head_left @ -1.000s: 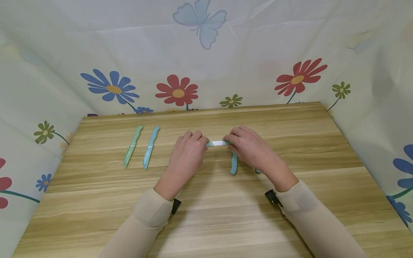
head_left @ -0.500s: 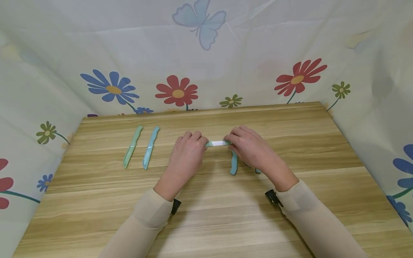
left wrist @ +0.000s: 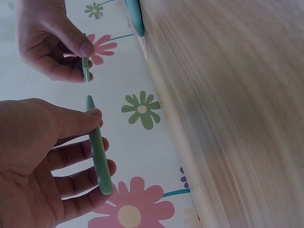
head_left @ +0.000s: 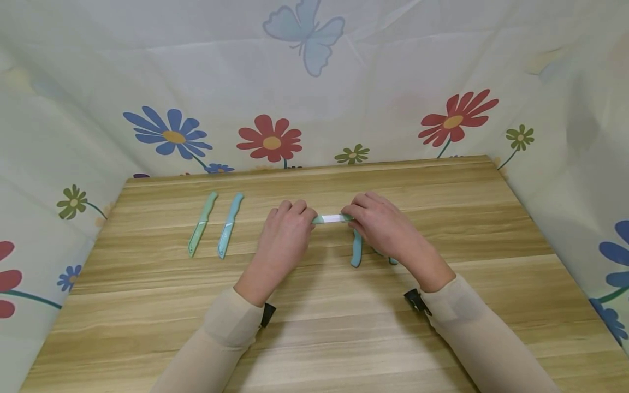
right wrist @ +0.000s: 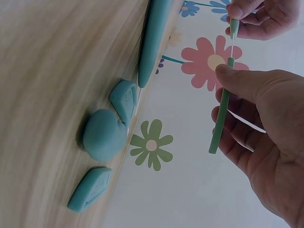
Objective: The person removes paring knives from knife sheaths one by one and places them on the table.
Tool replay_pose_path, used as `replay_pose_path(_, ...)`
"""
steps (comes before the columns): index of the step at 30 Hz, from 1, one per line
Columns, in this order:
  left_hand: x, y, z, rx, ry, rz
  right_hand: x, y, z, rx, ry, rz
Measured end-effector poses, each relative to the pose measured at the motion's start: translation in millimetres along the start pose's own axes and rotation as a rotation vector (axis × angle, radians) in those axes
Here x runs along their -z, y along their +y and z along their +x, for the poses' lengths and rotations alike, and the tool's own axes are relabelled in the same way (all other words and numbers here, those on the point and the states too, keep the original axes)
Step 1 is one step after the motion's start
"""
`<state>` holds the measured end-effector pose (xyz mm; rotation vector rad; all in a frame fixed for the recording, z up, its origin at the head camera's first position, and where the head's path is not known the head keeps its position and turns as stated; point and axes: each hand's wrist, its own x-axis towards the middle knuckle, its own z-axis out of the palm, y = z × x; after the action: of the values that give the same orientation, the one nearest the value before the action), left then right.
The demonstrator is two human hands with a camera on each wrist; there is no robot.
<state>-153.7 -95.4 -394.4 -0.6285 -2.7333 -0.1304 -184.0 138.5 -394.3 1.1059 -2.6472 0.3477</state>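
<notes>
Between both hands, raised off the table, is a small green knife with a white blade [head_left: 332, 218]. My left hand [head_left: 289, 229] pinches its green handle [left wrist: 99, 156] between thumb and fingertips. With thumb and fingers, my right hand [head_left: 380, 221] grips the green blade sheath [right wrist: 221, 118]. A bare stretch of blade shows between handle and sheath; its tip is hidden. Under the right hand lies a blue knife handle [head_left: 356, 249], its far end covered by the hand.
A sheathed green knife [head_left: 202, 225] and a sheathed blue knife [head_left: 230, 226] lie side by side on the left of the wooden table [head_left: 319, 338]. Near the right hand are two loose blue sheaths [right wrist: 123, 100] and another blue handle [right wrist: 104, 135]. A flowered cloth [head_left: 383, 71] surrounds the table.
</notes>
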Motion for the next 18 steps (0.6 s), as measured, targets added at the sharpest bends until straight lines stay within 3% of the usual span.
replay_pose_path(18, -0.4, 0.2, -0.4, 0.008, 0.003, 0.004, 1.1, -0.6, -0.8, -0.023, -0.009, -0.006)
